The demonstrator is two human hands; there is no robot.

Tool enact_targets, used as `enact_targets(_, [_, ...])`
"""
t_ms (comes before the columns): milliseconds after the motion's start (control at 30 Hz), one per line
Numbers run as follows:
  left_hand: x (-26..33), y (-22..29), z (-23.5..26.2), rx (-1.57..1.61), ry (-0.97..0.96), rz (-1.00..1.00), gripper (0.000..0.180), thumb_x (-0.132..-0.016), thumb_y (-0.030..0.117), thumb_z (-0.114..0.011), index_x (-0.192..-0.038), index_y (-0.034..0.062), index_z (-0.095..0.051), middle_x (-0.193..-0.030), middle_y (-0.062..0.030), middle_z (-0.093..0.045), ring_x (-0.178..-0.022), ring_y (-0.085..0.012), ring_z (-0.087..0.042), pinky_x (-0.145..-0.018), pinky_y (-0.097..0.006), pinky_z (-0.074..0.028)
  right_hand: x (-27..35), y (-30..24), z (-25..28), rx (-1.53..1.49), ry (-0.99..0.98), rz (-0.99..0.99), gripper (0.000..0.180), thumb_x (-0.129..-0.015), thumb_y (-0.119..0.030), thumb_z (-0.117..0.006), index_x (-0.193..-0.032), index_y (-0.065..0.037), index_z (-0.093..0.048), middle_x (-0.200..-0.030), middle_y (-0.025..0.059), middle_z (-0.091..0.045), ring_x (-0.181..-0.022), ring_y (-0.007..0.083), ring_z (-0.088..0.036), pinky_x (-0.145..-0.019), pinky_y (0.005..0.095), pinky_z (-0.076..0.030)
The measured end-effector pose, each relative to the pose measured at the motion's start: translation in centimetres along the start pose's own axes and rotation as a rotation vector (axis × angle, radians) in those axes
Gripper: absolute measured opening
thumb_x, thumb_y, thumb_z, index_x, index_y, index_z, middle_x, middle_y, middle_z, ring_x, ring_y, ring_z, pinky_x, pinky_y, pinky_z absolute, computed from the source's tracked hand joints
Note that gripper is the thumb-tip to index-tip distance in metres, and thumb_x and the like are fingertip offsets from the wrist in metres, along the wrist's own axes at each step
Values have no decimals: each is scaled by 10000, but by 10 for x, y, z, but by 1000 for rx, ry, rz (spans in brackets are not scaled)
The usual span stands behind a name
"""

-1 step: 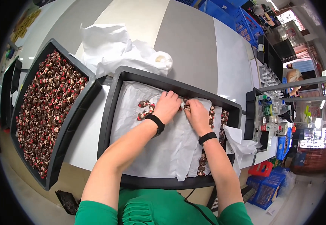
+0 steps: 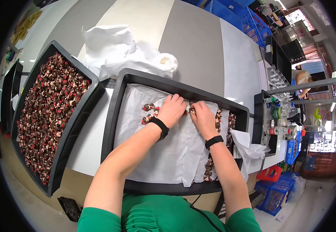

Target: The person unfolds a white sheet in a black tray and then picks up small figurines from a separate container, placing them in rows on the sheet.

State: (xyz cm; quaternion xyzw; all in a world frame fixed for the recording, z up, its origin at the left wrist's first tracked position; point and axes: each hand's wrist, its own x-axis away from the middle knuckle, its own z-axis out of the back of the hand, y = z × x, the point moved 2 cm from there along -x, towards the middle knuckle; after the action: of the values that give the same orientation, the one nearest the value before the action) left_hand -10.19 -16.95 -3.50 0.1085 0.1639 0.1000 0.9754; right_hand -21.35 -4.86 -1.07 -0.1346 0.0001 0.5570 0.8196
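Observation:
In front of me stands a black tray (image 2: 112, 123) lined with white paper (image 2: 156, 154). My left hand (image 2: 172, 111) rests on the paper with its fingers bent and together; whatever is under its fingertips is hidden. Beside it, a small cluster of dark round pieces with red and cream bits (image 2: 148, 107) lies on the sheet. My right hand (image 2: 202, 117) pinches a dark speckled piece (image 2: 192, 110) close to the left fingertips. Rows of similar pieces (image 2: 230, 127) line the tray's right side, partly covered by the paper and my right forearm.
A second black tray (image 2: 84, 116) on the left is heaped with the same dark speckled pieces. Crumpled white paper (image 2: 110, 46) lies behind the trays, and a loose sheet (image 2: 249, 149) hangs over the right rim. Bottles (image 2: 280, 112) and blue crates (image 2: 276, 191) are farther right, with another person.

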Motion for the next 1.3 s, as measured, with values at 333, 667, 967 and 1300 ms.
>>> enact_targets(333, [2, -3, 3, 155, 27, -72, 118, -801, 122, -587, -914, 104, -615, -912, -53, -600, -983, -222, -546, -856, -358, -408, 1, 7, -3, 47, -12, -41, 286, -732, -173, -761, -956, -101, -600, -929, 58, -575, -901, 269, -613, -700, 382, -536])
enact_targets(667, [1, 29, -24, 558, -126, 324, 201, -781, 28, -618, -968, 43, -544, -959, -159, -612, -902, -365, -621, -762, -466, -505, 16, 26, 19, -262, -31, -338, 261, -816, -288, -741, -848, -61, -617, -775, 66, -615, -720, 224, -617, -615, 342, -483])
enact_targets(967, [-13, 34, -30, 515, -118, 383, 225, -792, 40, -614, -993, -8, -526, -920, -203, -634, -829, -392, -656, -719, -466, -542, 36, 31, 21, -1005, -399, -797, 396, -856, -286, -707, -1089, -9, -548, -988, 45, -605, -830, 120, -552, -662, 277, -463])
enact_targets(1300, [-16, 33, -35, 601, -82, 540, 191, -764, 80, -682, -903, 19, -566, -840, -188, -666, -820, -374, -650, -712, -463, -509, 37, 21, 17, -689, -181, -567, 229, -846, -121, -704, -1030, -19, -613, -907, 97, -674, -759, 124, -622, -705, 286, -499])
